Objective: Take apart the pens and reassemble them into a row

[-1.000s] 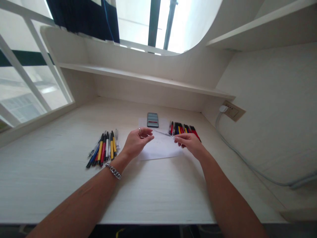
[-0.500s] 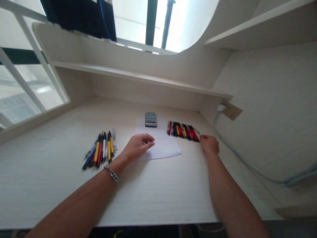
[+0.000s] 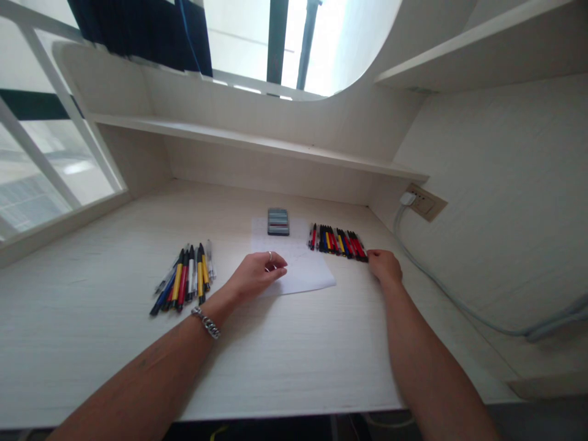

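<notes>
Looking down from the head view, only 1 camera here. The left hand (image 3: 257, 275) rests on the near-left edge of the sheet of paper (image 3: 305, 269), fingers loosely curled, thumb by the forefinger, nothing seen in it. Its weight probably pins the sheet flat on the desk (image 3: 294, 361). There is a ring (image 3: 269, 254) on 1 finger and a chain bracelet (image 3: 206, 323) at the wrist.

The right hand (image 3: 384, 267) sits at the right end of the row of pens (image 3: 337, 241), knuckles up, fingertips touching or just beside the last red pen. The fingers hide the contact, so I cannot tell if it grips a pen or only rests there. The row lies just right of the paper, pens side by side and parallel, likely lined up so each stays easy to single out.

A loose bunch of pens (image 3: 186, 278) lies well left of the paper, fanned and overlapping, looking less sorted than the row. A small dark box (image 3: 278, 222) sits on the paper's far edge, so it may weigh that end down. The paper lies between the 2 pen groups, within reach of both hands. A shelf (image 3: 229, 138) runs behind, with a wall socket (image 3: 425, 202) and plug at the right.
</notes>
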{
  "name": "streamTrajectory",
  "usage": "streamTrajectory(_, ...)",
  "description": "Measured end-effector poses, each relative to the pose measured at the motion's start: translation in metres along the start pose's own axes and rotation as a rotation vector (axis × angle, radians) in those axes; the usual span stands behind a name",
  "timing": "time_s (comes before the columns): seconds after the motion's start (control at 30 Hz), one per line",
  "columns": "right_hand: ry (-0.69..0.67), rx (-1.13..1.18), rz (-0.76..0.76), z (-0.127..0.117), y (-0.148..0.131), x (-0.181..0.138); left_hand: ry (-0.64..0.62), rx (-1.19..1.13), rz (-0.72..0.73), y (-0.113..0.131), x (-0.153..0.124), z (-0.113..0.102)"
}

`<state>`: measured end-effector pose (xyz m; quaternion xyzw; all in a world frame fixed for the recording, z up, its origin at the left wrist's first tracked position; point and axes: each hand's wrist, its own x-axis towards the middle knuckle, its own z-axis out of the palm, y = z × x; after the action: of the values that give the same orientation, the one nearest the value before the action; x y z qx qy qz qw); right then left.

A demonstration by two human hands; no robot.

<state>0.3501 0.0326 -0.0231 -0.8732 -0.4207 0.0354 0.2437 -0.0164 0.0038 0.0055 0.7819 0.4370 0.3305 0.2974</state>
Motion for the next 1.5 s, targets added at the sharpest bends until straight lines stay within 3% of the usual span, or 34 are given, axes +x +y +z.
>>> streamTrajectory(0.8,-0.005,0.011,-0.043,-0.004,-0.005,-0.006,-0.019,0.113,0.022,0.000,-0.002,0.000)
streamTrajectory(0.9,0.079,0.032,-0.080,-0.007,-0.007,-0.007,0.035,0.199,0.013,0.003,-0.002,-0.009)
streamTrajectory(1.03,0.211,0.186,-0.274,-0.012,-0.029,-0.019,0.086,0.340,-0.053,0.003,-0.006,-0.038)
streamTrajectory(1.13,0.069,0.284,-0.481,-0.010,-0.057,-0.045,0.160,0.499,-0.175,-0.009,-0.024,-0.073)
streamTrajectory(1.27,-0.208,0.315,-0.798,-0.005,-0.092,-0.095,0.316,0.711,-0.504,-0.035,-0.061,-0.113)
streamTrajectory(1.37,-0.324,0.314,-0.985,-0.004,-0.105,-0.122,0.262,0.716,-0.653,-0.051,-0.081,-0.125)
streamTrajectory(1.5,-0.366,0.291,-1.018,-0.003,-0.106,-0.130,0.212,0.689,-0.661,-0.061,-0.086,-0.124)
